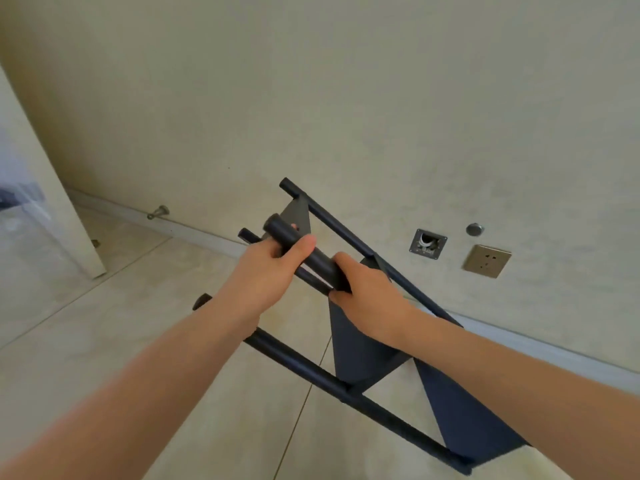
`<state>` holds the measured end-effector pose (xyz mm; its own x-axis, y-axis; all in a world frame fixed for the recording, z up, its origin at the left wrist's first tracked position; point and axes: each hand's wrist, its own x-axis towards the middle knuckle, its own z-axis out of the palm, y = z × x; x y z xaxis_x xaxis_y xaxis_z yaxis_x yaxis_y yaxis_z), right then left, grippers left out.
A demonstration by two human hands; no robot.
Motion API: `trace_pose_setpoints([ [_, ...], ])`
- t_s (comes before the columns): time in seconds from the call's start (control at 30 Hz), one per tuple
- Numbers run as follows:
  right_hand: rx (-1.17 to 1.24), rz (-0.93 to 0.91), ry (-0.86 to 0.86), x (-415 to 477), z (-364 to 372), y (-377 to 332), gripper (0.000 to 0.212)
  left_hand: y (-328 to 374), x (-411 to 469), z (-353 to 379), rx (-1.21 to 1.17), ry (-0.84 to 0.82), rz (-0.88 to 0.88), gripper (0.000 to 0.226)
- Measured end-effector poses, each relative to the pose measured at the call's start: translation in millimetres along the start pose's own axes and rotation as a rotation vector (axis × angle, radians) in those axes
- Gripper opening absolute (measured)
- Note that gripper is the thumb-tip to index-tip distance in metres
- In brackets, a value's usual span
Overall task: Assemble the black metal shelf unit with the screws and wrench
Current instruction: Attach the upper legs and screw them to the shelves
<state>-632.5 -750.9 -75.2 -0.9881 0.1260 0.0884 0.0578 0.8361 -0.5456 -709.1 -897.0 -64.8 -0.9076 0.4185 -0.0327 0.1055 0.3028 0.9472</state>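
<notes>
The black metal shelf unit [363, 355] is tilted in front of me above the tiled floor, its round posts running from upper left to lower right with flat black shelves between them. My left hand [266, 271] grips the upper end of the nearest post [322, 259], thumb over it. My right hand [367, 296] grips the same post just below the left hand. No screws or wrench are visible.
A beige wall [346, 98] stands close behind the shelf, with a skirting board, a wall socket [487, 260], an open square wall box [428, 243] and a round cap [474, 229]. A door stop [158, 212] sticks out low on the left, beside a white door [41, 188].
</notes>
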Motion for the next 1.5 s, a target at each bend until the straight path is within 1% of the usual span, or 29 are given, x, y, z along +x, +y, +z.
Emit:
trace_pose_setpoints([
  [0.03, 0.022, 0.001, 0.028, -1.9, -9.6, -3.0, 0.015, 14.2, -0.6, 1.2, 0.027, 0.010, 0.040, 0.016],
  [0.17, 0.110, 0.013, 0.111, -22.7, -42.9, -2.4, 0.016, 59.5, -7.2, 14.7, 0.091, 0.049, 0.183, 0.033],
  [0.27, 0.137, 0.036, 0.155, -46.5, -62.3, 5.3, 0.015, 88.3, -20.6, 37.1, 0.149, 0.057, 0.268, 0.033],
  [0.37, 0.156, 0.081, 0.199, -77.4, -75.9, 17.6, 0.016, 110.5, -38.9, 69.1, 0.279, 0.050, 0.354, 0.032],
  [0.43, 0.215, 0.128, 0.216, -98.5, -83.5, 27.2, 0.024, 120.6, -52.1, 91.2, 0.377, 0.044, 0.424, 0.031],
  [0.53, 0.333, 0.191, 0.256, -127.5, -90.2, 43.4, 0.037, 126.4, -67.6, 121.4, 0.568, -0.038, 0.477, 0.029],
  [0.6, 0.375, 0.209, 0.278, -146.1, -93.0, 52.3, 0.038, 126.8, -80.0, 134.9, 0.750, -0.107, 0.503, 0.056],
  [0.63, 0.387, 0.212, 0.288, -154.9, -94.8, 56.0, 0.035, 126.4, -86.5, 139.1, 0.824, -0.110, 0.536, 0.066],
  [0.67, 0.403, 0.219, 0.300, -163.0, -96.6, 60.1, 0.031, 125.3, -93.9, 141.0, 0.890, -0.084, 0.589, 0.071],
  [0.73, 0.444, 0.253, 0.335, -177.8, -101.5, 69.0, 0.026, 120.9, -108.4, 138.4, 0.944, 0.028, 0.753, 0.064],
  [0.77, 0.459, 0.273, 0.351, -184.6, -104.1, 73.3, 0.025, 116.4, -114.4, 135.6, 0.918, 0.101, 0.840, 0.058],
  [0.8, 0.470, 0.292, 0.363, -191.7, -106.3, 77.8, 0.024, 110.7, -119.4, 132.5, 0.870, 0.172, 0.892, 0.059],
  [0.83, 0.480, 0.309, 0.370, -198.4, -108.7, 82.0, 0.022, 103.9, -122.7, 129.5, 0.805, 0.219, 0.904, 0.066],
  [0.9, 0.500, 0.334, 0.381, -211.2, -113.2, 89.5, 0.020, 88.8, -129.4, 125.5, 0.645, 0.218, 0.830, 0.082],
  [1.0, 0.526, 0.351, 0.384, -223.8, -119.7, 96.8, 0.018, 67.8, -141.9, 135.0, 0.241, 0.070, 0.620, 0.103],
  [1.03, 0.530, 0.358, 0.381, -226.0, -120.6, 98.2, 0.019, 60.7, -145.8, 140.8, 0.131, 0.037, 0.537, 0.108],
  [1.1, 0.532, 0.371, 0.394, -228.9, -120.1, 101.2, 0.021, 47.3, -152.6, 153.0, 0.041, -0.002, 0.420, 0.107],
  [1.2, 0.535, 0.386, 0.422, -231.9, -118.5, 107.5, 0.022, 34.7, -152.3, 164.1, -0.006, -0.072, 0.300, 0.085],
  [1.3, 0.549, 0.412, 0.453, -236.9, -117.2, 114.3, 0.021, 32.9, -142.9, 166.6, 0.000, -0.090, 0.264, 0.049],
  [1.33, 0.550, 0.419, 0.462, -238.3, -116.7, 115.8, 0.020, 34.7, -140.7, 166.3, 0.014, -0.090, 0.263, 0.041],
  [1.5, 0.539, 0.425, 0.465, -246.3, -115.0, 120.0, 0.021, 37.0, -131.3, 172.9, 0.056, -0.109, 0.298, 0.017],
])
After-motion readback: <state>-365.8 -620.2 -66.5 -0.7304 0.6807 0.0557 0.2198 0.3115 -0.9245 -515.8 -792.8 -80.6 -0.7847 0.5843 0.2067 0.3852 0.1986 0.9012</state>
